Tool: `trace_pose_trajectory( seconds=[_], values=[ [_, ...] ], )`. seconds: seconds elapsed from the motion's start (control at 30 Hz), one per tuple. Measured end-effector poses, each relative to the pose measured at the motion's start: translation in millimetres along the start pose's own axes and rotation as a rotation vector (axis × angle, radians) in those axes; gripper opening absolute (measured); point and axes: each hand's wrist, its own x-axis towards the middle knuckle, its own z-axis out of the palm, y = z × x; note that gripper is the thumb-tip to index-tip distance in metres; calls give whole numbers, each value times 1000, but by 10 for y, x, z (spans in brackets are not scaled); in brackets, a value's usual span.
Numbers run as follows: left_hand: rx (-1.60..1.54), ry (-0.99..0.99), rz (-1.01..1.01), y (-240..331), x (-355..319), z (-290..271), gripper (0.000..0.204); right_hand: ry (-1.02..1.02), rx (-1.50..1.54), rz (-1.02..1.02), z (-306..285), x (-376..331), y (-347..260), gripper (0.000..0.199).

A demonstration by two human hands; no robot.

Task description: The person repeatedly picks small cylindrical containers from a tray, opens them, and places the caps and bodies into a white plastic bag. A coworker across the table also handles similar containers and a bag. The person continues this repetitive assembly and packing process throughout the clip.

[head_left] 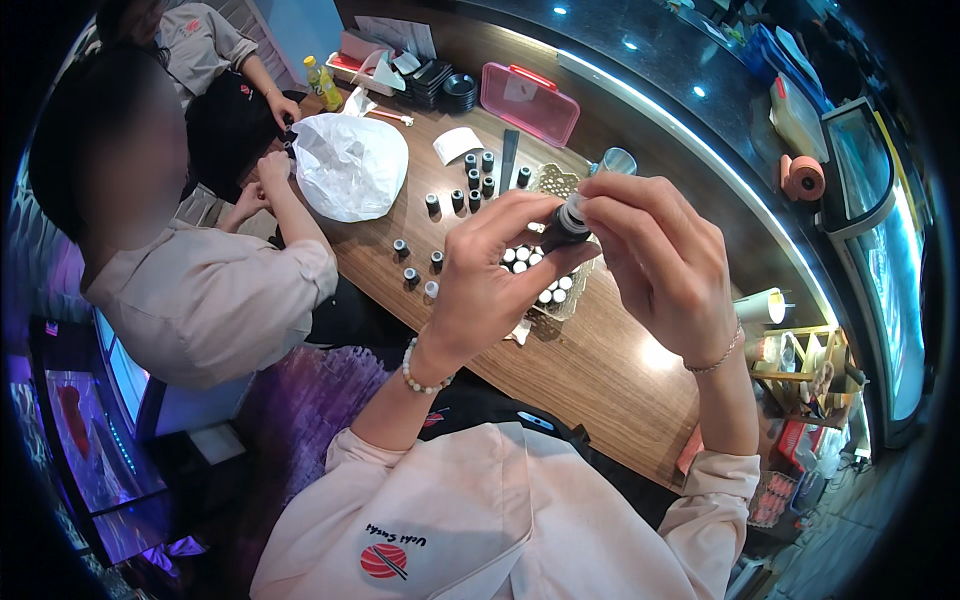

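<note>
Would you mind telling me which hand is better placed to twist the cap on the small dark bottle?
The right hand, probably. Its fingertips already pinch the light cap on top, while the left hand grips the dark bottle body from below, steadying it above the basket.

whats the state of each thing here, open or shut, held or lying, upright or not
small dark bottle: held up in both hands, tilted
left hand: gripping the bottle body
right hand: fingers at the bottle's pale top
small dark bottles on the wooden table: upright, apart
pale wicker basket: holding white-capped bottles
pink plastic lidded box: shut
white plastic bag: bulging, lying on the table
</note>
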Motion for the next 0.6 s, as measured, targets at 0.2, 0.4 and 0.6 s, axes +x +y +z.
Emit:
trace_pose_trajectory(
  seconds=[0.2,0.4,0.6],
  values=[
    [6,5,20,34,2,-11,38,-31,-51,-76,-14,-12,2,37],
    [-46,87,73,5,10,31,34,-62,-71,-128,-56,7,9,38],
    [-29,-25,-31,74,-48,-58,38,-105,-94,-139,-86,19,-23,39]
  ],
)
